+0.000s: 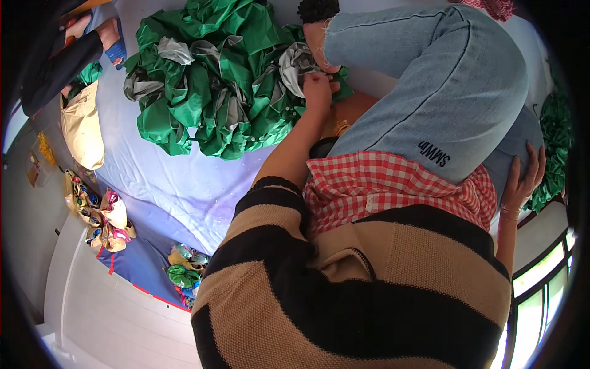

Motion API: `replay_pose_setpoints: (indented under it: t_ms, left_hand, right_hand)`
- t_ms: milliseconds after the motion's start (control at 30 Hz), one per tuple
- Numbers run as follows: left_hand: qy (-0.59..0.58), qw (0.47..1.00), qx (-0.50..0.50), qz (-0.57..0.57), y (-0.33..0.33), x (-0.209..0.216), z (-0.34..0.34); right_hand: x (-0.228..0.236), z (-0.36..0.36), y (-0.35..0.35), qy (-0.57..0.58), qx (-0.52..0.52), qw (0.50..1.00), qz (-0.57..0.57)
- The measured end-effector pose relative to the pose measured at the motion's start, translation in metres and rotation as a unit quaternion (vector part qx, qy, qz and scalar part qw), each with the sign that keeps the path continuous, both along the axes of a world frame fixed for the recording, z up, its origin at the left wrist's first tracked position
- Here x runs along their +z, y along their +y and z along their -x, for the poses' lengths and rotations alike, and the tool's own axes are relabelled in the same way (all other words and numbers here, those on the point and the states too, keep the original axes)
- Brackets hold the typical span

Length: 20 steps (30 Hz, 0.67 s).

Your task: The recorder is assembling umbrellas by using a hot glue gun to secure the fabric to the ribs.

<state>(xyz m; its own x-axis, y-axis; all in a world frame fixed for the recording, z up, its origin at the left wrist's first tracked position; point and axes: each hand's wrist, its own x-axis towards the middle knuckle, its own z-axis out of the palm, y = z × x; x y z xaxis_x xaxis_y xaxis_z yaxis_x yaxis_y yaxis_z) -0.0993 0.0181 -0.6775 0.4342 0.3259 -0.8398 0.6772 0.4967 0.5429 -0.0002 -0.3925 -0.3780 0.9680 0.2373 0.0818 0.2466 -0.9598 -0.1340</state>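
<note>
A big crumpled heap of shiny green fabric (203, 104) with a grey underside lies on the blue-lilac cover, ahead and left of me. At its right edge, by a bunched grey fold (299, 66), is my left hand (318, 92). Its fingers are curled and seem to pinch the fabric; the fingertips are partly hidden. Off to the right, my right hand (525, 177) rests against my jeans (430, 80) with its fingers stretched out and holds nothing. My bent leg and bare foot sit close beside the heap.
Another person's leg and blue sandal (115, 52) show at the far left. Near them lie a tan cloth bag (83, 132) and several small filled pouches (110, 215). More bundles (183, 273) sit at the cover's near edge. Green ruffled material (556, 147) lies on the right, near a window.
</note>
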Motion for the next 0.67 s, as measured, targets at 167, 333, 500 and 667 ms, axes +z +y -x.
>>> replay_pose_setpoints:
  t_ms: [167,333,500,667]
  left_hand:
    - [-0.003,0.915,0.225,0.334,0.023,-0.015,-0.018]
    - [0.005,0.932,0.212,0.294,0.021,-0.019,-0.033]
    - [-0.001,0.926,0.232,0.298,0.022,-0.025,-0.03]
    - [0.047,0.951,0.207,0.224,0.005,-0.053,-0.03]
  right_hand:
    - [0.001,0.0,0.002,-0.003,0.004,1.0,-0.002]
    - [0.001,0.001,0.001,-0.004,-0.002,1.0,0.013]
    - [0.001,0.0,0.0,0.004,0.001,1.0,0.021]
    - [0.001,-0.002,-0.001,0.005,-0.001,1.0,0.009]
